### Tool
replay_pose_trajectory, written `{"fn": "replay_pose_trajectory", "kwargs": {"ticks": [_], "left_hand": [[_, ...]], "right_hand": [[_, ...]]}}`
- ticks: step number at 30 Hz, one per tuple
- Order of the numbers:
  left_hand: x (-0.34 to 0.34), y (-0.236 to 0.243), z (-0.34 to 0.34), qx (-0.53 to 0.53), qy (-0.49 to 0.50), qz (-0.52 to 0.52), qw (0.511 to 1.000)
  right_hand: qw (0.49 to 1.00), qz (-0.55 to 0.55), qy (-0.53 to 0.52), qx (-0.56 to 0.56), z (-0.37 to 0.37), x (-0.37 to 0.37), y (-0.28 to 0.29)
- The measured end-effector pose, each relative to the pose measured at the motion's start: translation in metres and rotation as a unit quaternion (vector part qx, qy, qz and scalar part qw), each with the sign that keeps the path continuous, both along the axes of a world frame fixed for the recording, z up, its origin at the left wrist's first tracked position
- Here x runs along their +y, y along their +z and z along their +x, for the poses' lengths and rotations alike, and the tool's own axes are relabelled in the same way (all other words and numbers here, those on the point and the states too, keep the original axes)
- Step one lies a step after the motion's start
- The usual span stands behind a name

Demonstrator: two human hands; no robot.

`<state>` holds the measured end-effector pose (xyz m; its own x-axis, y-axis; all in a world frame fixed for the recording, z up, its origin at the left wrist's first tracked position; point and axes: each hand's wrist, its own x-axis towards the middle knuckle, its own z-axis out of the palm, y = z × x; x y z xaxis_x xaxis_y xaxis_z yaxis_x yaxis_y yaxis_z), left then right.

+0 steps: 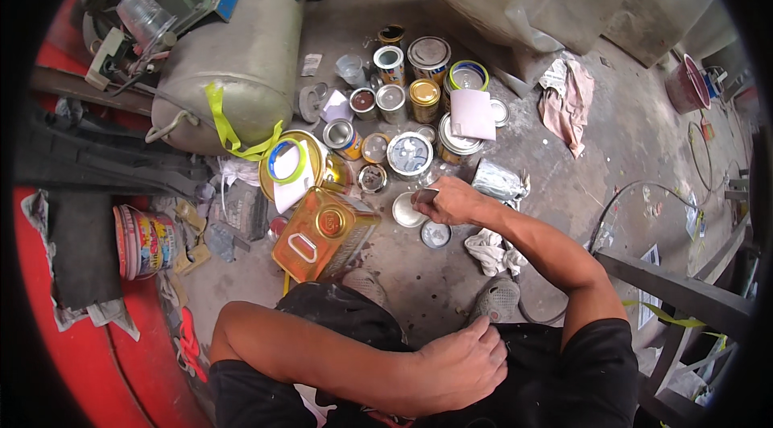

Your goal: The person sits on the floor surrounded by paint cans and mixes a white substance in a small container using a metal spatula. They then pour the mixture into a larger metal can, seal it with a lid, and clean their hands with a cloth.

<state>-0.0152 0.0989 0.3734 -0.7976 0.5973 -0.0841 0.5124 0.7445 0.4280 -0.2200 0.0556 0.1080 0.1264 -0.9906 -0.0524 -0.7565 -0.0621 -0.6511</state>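
My right hand [451,201] reaches forward over the floor, fingers closed on a small dark flat piece [425,196] whose kind I cannot make out. It is just above a round container or lid with white contents [408,210]. Close by are a small round tin [436,234] and a paint can with a smeared grey-white lid [410,154]. Over my lap, my left hand [465,363] has its fingers curled closed; their inner side is hidden.
Several paint cans [424,98] crowd the floor ahead. A rectangular golden tin [322,235] stands at the left, before a grey tank [225,98]. To the right lie a crumpled white cloth [493,252], a pinkish rag [567,102] and a dark metal frame [676,287].
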Motion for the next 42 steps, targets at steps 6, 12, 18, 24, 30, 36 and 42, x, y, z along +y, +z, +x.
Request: {"fn": "replay_pose_trajectory", "kwargs": {"ticks": [6, 12, 18, 24, 30, 36, 42], "left_hand": [[0.008, -0.008, -0.003, -0.043, -0.019, 0.021, 0.999], [0.004, -0.019, -0.002, -0.04, 0.008, 0.04, 0.998], [-0.002, -0.02, -0.006, -0.043, 0.006, 0.063, 0.997], [-0.007, -0.02, -0.005, -0.051, 0.014, 0.07, 0.996], [-0.009, -0.023, -0.005, -0.038, 0.017, 0.076, 0.996], [-0.009, -0.023, -0.006, -0.028, 0.023, 0.073, 0.997], [-0.012, -0.024, -0.004, -0.031, 0.027, 0.08, 0.996]], "right_hand": [[0.998, -0.037, -0.046, 0.004, 0.008, -0.005, 0.005], [0.998, 0.029, -0.012, 0.056, 0.011, -0.004, 0.027], [0.999, -0.034, -0.039, -0.004, 0.014, -0.003, 0.024], [0.999, 0.012, -0.033, 0.039, 0.019, -0.003, 0.043], [0.999, -0.008, -0.026, 0.035, 0.02, -0.005, 0.027], [0.998, -0.033, -0.041, 0.033, 0.018, -0.004, 0.03], [0.998, 0.014, -0.024, 0.065, 0.021, -0.001, 0.034]]}}
